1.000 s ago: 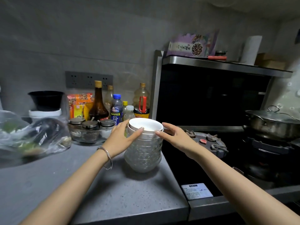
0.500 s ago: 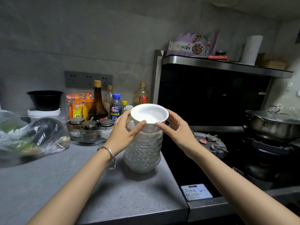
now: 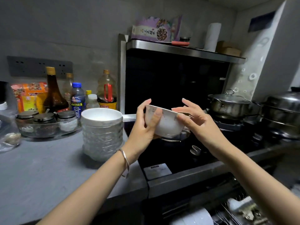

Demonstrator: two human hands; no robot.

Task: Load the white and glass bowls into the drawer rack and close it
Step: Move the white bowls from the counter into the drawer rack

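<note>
One white bowl (image 3: 167,127) in left hand (image 3: 142,127), right hand (image 3: 198,122); one bowl stack (image 3: 102,135).

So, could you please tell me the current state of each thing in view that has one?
White bowl: in the air, tilted, held by both hands.
Left hand: grips the bowl's side.
Right hand: pinches the bowl's rim.
Bowl stack: upright on the counter, second white bowl on top.
Pot: on the stove, lid on.
Drawer rack: open, dishes inside.

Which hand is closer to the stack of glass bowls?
Left. The left hand grips the white bowl just right of the stack; the right hand holds its farther side.
</note>
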